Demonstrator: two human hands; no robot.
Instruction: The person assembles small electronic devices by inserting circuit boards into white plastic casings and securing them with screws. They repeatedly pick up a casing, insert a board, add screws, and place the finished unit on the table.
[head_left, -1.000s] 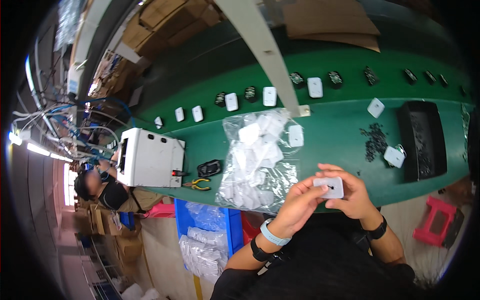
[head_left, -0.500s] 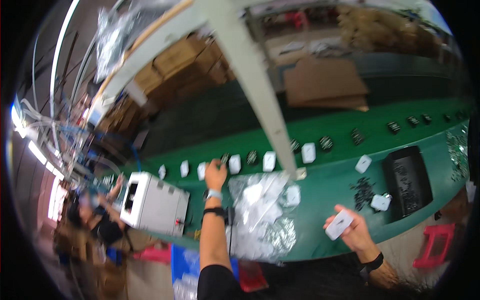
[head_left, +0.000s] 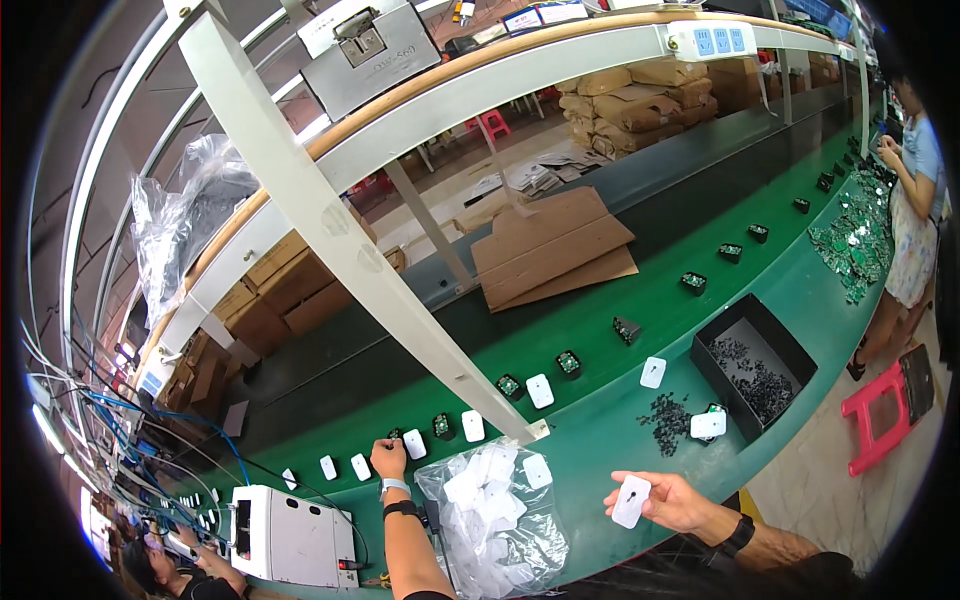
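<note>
On the green conveyor belt, my left hand (head_left: 389, 461) is closed at a small black housing (head_left: 395, 435) with a circuit board inside; the fingers partly hide it. A white rounded cover (head_left: 415, 444) lies right beside that housing. My right hand (head_left: 676, 503), held over the near edge of the green table, grips another white rounded cover (head_left: 630, 502) with a small dark mark in its middle. Between my arms lies a clear plastic bag (head_left: 545, 525) full of white covers. More black housings (head_left: 568, 364) and white covers (head_left: 539, 391) stand in a row along the belt.
A black box (head_left: 790, 345) of small black parts stands right, beside a loose pile of them (head_left: 664, 424). A white machine (head_left: 300, 538) is at left. A slanted white post (head_left: 350, 250) crosses the belt. Co-workers (head_left: 912, 180) are at both ends; a pink stool (head_left: 875, 425) stands right.
The view has swung, showing more of the right side, and is sharper. My left hand stays at the same housing in the row. The cover in my right hand is turned more upright.
</note>
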